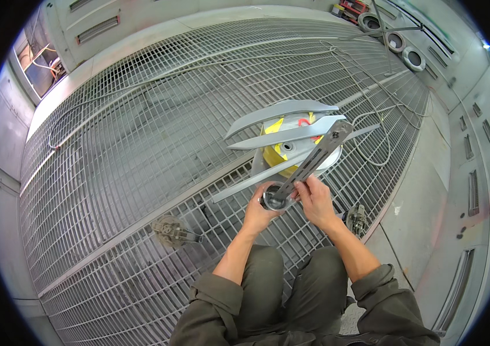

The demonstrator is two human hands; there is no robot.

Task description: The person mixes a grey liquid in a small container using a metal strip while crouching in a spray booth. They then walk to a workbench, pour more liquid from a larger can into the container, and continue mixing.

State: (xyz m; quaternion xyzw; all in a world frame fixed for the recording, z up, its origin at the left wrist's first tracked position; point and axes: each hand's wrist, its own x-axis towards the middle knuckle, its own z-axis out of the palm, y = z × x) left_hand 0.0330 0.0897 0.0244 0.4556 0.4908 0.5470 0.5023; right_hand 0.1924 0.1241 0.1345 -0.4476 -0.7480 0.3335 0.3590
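Note:
My left hand (258, 209) is wrapped round a small cup (270, 203) with dark contents, held above my knees. A long, flat, slotted stirring stick (321, 151) stands in it, tilted up to the right. My right hand (316, 202) is closed at the stick's lower part, close to the cup's rim; its fingertips are partly hidden. Just beyond lie long curved light-grey trim pieces (282, 136) on a round drum-like support (330, 165) with yellow and red tape on it.
Under everything is a metal floor grating (141, 127). Spray guns (171, 232) (358, 220) rest left and right of my knees. A hose (199, 68) runs across the floor. Tyre-like rings (413, 59) lean by the far right wall, near a thin metal stand (384, 40).

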